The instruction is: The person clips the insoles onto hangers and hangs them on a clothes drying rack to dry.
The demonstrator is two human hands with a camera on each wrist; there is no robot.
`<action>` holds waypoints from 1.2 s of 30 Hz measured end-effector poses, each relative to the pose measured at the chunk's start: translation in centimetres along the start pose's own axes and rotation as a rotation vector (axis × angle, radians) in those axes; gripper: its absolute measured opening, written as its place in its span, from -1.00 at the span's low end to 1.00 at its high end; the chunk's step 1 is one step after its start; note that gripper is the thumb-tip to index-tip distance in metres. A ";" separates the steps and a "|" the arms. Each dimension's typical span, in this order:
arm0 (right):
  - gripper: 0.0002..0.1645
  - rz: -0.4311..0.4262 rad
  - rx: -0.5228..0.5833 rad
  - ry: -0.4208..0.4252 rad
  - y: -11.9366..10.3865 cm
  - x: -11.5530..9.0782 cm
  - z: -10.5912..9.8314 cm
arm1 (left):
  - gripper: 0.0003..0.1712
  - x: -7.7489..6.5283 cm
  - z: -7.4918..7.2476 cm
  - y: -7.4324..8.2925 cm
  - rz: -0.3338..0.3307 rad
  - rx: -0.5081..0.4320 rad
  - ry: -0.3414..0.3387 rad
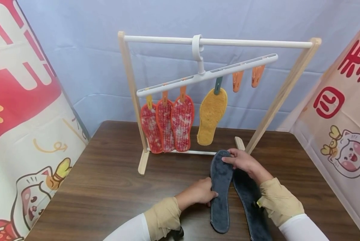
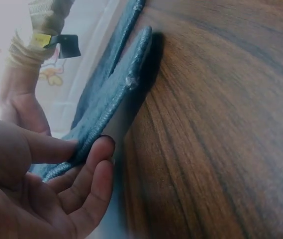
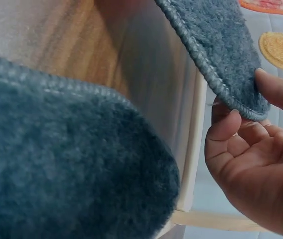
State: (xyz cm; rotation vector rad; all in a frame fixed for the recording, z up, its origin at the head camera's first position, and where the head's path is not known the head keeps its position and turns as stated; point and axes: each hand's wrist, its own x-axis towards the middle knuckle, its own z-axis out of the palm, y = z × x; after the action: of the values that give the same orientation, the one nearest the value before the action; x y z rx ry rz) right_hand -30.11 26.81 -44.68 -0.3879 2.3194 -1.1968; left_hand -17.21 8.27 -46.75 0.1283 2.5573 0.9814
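Note:
A dark blue-grey fuzzy insole (image 1: 220,187) is raised at a tilt over the table, held by both hands. My left hand (image 1: 199,191) pinches its left edge near the middle, thumb on top and fingers beneath, as the left wrist view shows. The far rounded end is pinched between thumb and fingers of my right hand (image 3: 260,154). A second insole of the same colour (image 1: 252,207) lies on the table beneath the right forearm, partly hidden by it. In the right wrist view this second insole (image 3: 71,154) fills the lower left.
Behind the hands stands a wooden rack (image 1: 282,95) with a tilted white clip hanger (image 1: 195,78). Red patterned insoles (image 1: 182,124) hang at left, a yellow insole (image 1: 213,115) from a green clip (image 1: 218,85). Two orange clips (image 1: 237,81) at right hold nothing. Printed cloths flank the brown table (image 1: 113,187).

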 end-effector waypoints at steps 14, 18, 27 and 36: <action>-0.57 0.009 -0.036 0.012 -2.0 -0.7 -1.2 | -0.55 0.6 -0.5 0.0 0.034 -0.005 0.049; -0.53 0.014 -0.047 0.030 -2.2 -0.9 -1.5 | -0.50 0.8 -0.8 0.2 0.029 0.002 0.052; -0.55 -0.006 -0.020 0.025 -2.4 -1.4 -2.2 | -0.71 1.0 -1.6 0.8 0.091 -0.006 0.093; -0.46 -0.040 0.028 0.006 -2.9 -2.0 -2.9 | -0.69 1.1 -1.8 1.5 0.092 -0.011 0.108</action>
State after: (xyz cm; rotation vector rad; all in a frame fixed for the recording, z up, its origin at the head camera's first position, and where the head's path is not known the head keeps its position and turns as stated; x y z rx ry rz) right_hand -29.96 28.06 -40.25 -0.4230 2.3078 -1.2496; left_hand -19.02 8.51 -44.89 0.1969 2.6650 1.0629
